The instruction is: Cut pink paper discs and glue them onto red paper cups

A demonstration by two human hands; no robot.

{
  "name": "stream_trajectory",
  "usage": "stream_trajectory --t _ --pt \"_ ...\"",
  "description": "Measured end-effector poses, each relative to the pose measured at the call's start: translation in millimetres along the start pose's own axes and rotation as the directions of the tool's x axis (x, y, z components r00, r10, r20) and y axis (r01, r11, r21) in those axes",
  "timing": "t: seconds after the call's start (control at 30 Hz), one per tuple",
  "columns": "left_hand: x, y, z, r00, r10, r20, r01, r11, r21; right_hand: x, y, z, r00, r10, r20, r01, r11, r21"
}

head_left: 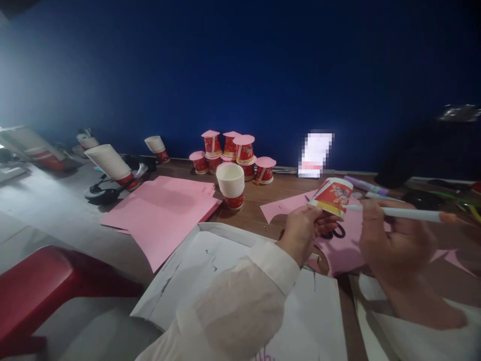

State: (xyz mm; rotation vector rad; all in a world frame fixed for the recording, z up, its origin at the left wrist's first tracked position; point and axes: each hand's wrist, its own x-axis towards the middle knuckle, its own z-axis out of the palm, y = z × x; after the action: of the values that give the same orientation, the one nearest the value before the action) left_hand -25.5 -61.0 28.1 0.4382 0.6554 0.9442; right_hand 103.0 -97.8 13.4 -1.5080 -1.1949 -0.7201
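Note:
My left hand point(304, 228) is closed around a red and white paper cup point(332, 195), held on its side above the table. My right hand point(393, 240) grips a white marker pen point(406, 214) with an orange end; its tip touches the cup's white rim. Under the hands lie a pink paper sheet point(340, 250) with cut-out edges and black-handled scissors point(336, 232), mostly hidden by my left hand.
A stack of pink sheets point(161, 210) lies at centre left beside an upright white cup point(231, 185). Several red cups with pink lids point(235, 153) are piled by the blue wall. White paper point(210, 271) lies under my arm. Red stool point(41, 291) at left; pens point(366, 185) at right.

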Motion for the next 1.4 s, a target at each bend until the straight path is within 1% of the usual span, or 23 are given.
stream_trajectory --t 0.07,0.17,0.23,0.3,0.43,0.57,0.63,0.73,0.77,0.93,1.0,1.1,1.17,1.27,1.4 --pt "0.6 -1.1 -0.6 1.0 0.017 0.005 -0.017 1.0 0.02 0.2 -0.4 0.6 0.999 -0.036 -0.008 0.036 0.999 0.004" --pt "0.0 -2.0 -0.6 1.0 0.014 0.006 -0.014 0.998 0.053 1.3 -1.6 0.3 0.992 -0.125 -0.006 0.125 0.991 0.037" --pt "-0.8 -2.2 -0.3 1.0 0.006 0.005 -0.007 0.998 0.056 1.5 -2.1 -0.1 0.989 -0.149 -0.009 0.149 0.987 0.054" --pt "-0.8 -2.4 -0.3 1.0 0.011 0.011 -0.012 0.999 0.051 0.9 -1.4 0.2 0.992 -0.128 -0.009 0.128 0.99 0.052" --pt "2.1 -3.7 -3.6 0.999 0.02 0.033 -0.022 0.999 0.044 -0.7 2.0 3.0 0.998 -0.047 -0.034 0.047 0.999 -0.001" --pt "4.3 -4.7 -6.6 0.999 0.035 0.041 -0.036 0.999 0.031 0.1 1.9 3.6 1.0 -0.006 -0.029 0.006 1.0 -0.017" --pt "3.4 -4.1 -5.8 0.999 0.027 0.031 -0.028 0.999 0.039 0.6 0.2 2.7 1.0 -0.005 -0.016 0.005 1.0 0.0" --pt "0.5 -1.9 -2.7 1.0 0.007 0.012 -0.007 0.999 0.034 0.2 -2.2 0.8 0.998 -0.056 -0.018 0.057 0.997 0.054" --pt "-0.4 -1.1 -1.7 1.0 -0.002 0.007 0.002 1.0 0.024 -0.3 -2.4 0.0 0.998 -0.056 -0.015 0.057 0.996 0.066" --pt "-0.6 2.3 -0.6 0.998 -0.056 -0.009 0.056 0.998 -0.038 -2.5 1.0 -2.2 0.997 0.074 -0.015 -0.073 0.996 0.057" --pt "0.2 3.2 -0.7 0.997 -0.074 -0.024 0.072 0.996 -0.057 -2.8 3.0 -1.5 0.998 0.066 -0.014 -0.065 0.996 0.057" --pt "0.0 4.0 0.0 0.995 -0.091 -0.042 0.088 0.994 -0.068 -2.6 3.8 0.4 1.0 0.009 -0.011 -0.009 0.999 0.047" --pt "-0.7 3.8 0.3 0.997 -0.074 -0.038 0.072 0.996 -0.061 -1.9 2.4 1.3 1.0 -0.011 -0.026 0.012 0.999 0.033" --pt "-0.8 1.9 -0.6 0.998 -0.065 -0.018 0.064 0.997 -0.033 -0.1 -1.1 1.7 1.0 0.01 -0.023 -0.01 1.0 0.024" --pt "1.3 -1.2 -3.3 0.999 -0.036 -0.014 0.036 0.999 -0.026 2.0 -3.9 1.1 1.0 0.02 0.022 -0.021 0.998 0.058"
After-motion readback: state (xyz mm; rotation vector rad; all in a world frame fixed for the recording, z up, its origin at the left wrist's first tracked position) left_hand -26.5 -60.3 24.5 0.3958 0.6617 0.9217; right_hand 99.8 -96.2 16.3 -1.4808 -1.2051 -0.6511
